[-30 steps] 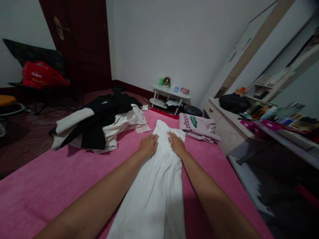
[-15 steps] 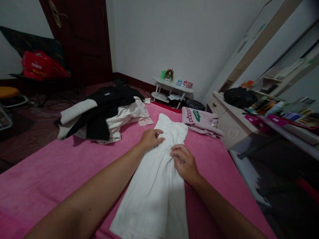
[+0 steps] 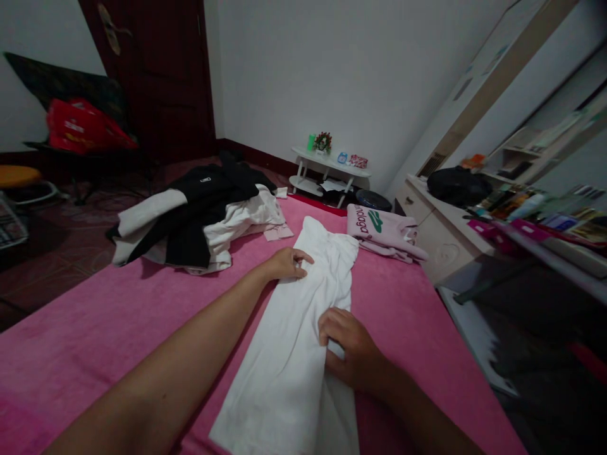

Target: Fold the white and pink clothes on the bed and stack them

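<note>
A long white garment (image 3: 279, 354), which looks like trousers folded lengthwise, lies on the pink bedspread (image 3: 156, 316) with its gathered end away from me. My left hand (image 3: 287, 262) rests at its left edge near that end, thumb and forefinger apart on the cloth. Nearer to me, my right hand (image 3: 348, 347) has its fingers curled over the right-hand fold, with the thumb beneath. Light creases run down the cloth between the hands.
A heap of black and white clothes (image 3: 190, 215) lies at the bed's far left. A folded pink sweatshirt (image 3: 382, 230) is at the far right. Beyond stands a small white table (image 3: 303, 155). A cluttered desk (image 3: 545, 240) lines the right side.
My right hand has slid toward me along the right edge of the white garment and its fingers have closed on the fold. My left hand has shifted slightly nearer the left edge.
</note>
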Motion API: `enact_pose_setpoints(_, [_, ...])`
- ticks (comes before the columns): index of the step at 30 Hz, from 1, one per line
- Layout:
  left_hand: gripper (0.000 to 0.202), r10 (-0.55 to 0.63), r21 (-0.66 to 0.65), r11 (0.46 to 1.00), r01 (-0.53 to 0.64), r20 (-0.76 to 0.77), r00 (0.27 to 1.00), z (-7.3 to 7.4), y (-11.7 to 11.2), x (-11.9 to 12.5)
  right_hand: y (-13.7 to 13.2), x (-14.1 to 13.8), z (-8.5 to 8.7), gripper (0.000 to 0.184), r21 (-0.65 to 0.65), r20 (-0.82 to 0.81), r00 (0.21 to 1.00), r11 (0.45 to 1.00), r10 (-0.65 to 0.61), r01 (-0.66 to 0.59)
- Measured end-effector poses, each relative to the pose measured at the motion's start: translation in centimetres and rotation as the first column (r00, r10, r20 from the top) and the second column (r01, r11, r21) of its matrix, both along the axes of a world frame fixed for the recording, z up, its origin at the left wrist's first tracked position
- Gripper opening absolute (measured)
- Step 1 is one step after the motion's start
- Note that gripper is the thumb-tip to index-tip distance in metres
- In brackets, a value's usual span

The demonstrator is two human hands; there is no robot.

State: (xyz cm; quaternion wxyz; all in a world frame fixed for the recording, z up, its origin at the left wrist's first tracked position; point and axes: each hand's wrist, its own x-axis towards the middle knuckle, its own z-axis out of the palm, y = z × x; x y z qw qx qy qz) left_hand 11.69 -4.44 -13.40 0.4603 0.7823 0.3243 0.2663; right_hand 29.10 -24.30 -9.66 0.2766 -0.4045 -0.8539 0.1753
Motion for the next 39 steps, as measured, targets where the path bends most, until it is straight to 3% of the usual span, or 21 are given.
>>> enact_pose_setpoints(4, [0.042,0.063,0.058,0.997,-0.058,-0.081,0.995,0.2,-0.2,0.2,-1.0,0.7,1.0,0.027,-0.038,-0.013,1.000,0.999,0.013,-0.014])
enact_pose_setpoints(8, [0.039,0.157,0.166,0.978,-0.127,-0.181,0.971,0.4,-0.7,0.6,-1.9,1.0,0.9,0.028,-0.081,0.014,1.000,0.997,0.013,-0.012])
enact_pose_setpoints(11, [0.035,0.317,0.394,0.889,-0.233,-0.164,0.934,0.7,-1.8,1.1,-1.9,0.8,0.7,0.023,-0.091,0.033,0.999,0.995,0.034,-0.031])
enact_pose_setpoints(14, [0.035,0.343,0.568,0.795,-0.214,-0.128,0.931,1.1,-3.0,1.7,-0.8,0.9,0.7,0.014,-0.070,0.052,0.997,0.996,-0.057,0.061])
enact_pose_setpoints(16, [0.036,0.306,0.570,0.804,-0.167,-0.157,0.939,1.2,-3.4,1.9,0.7,1.1,0.7,0.014,-0.043,0.032,0.975,0.975,-0.219,0.220])
enact_pose_setpoints(20, [0.036,0.274,0.492,0.856,-0.161,-0.168,0.947,0.7,-2.8,1.7,4.0,1.5,-0.2,0.023,-0.034,0.081,0.853,0.853,-0.516,0.520])
enact_pose_setpoints(24, [0.029,0.243,0.458,0.876,-0.148,-0.155,0.958,0.1,-1.6,1.1,5.9,1.5,-1.0,0.010,-0.043,0.239,0.769,0.785,-0.593,0.618])
enact_pose_setpoints(32, [0.037,0.222,0.402,0.908,-0.120,-0.218,0.950,0.5,-1.1,0.5,4.8,4.4,-1.3,0.004,0.018,0.147,0.659,0.668,-0.738,0.744])
enact_pose_setpoints(35, [0.035,0.248,0.412,0.901,-0.139,-0.223,0.943,0.6,-1.9,0.8,4.1,4.7,-1.9,0.006,0.012,0.218,0.650,0.668,-0.728,0.744])
enact_pose_setpoints(39, [0.040,0.180,0.479,0.878,-0.029,-0.271,0.946,0.9,-4.1,0.3,2.8,3.7,-1.5,0.008,-0.027,0.182,0.736,0.744,-0.653,0.667])
